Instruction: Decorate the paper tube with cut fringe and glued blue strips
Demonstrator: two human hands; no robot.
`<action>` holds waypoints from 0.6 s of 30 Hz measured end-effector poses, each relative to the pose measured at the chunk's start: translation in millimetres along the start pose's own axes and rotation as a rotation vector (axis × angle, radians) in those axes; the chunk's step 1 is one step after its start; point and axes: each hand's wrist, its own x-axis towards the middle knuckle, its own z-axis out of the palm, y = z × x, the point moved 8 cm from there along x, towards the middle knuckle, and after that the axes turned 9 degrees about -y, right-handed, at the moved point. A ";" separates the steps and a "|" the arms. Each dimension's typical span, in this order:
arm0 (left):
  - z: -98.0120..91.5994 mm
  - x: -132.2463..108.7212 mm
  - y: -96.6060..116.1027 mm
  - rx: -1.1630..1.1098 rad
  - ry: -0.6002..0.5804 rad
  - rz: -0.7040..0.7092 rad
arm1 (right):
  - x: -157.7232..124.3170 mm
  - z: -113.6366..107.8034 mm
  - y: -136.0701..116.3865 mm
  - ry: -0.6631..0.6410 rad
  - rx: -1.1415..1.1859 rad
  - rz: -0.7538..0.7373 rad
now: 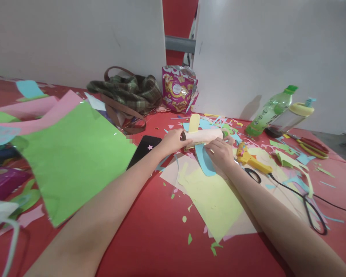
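Note:
A white paper tube (204,136) lies on its side in front of me. A rounded yellow paper strip (194,123) sticks up behind it, and a rounded blue paper strip (205,161) extends toward me from its front. My left hand (173,141) grips the tube's dark open left end between thumb and fingers. Close to the right end, my right hand (221,151) has its fingers bent over the tube's front edge and the blue strip; its fingertips are partly hidden. Green shows at the tube's right end.
Yellow paper (212,200) and scraps lie before the hands. A yellow hot glue gun (253,159) with a black cord, scissors (313,148) and two bottles (272,111) are right. A phone (144,150), green sheet (80,161), plaid bag (129,92) and snack pouch (178,88) are left and behind.

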 end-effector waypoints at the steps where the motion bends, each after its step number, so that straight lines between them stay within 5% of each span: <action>1: 0.1 0.0 0.0 -0.001 0.000 0.000 | 0.3 0.2 -0.5 -0.004 -0.004 -0.006; 18: 1.6 1.2 -2.0 -0.018 0.009 0.009 | 2.4 4.0 -7.5 -0.051 -0.089 -0.093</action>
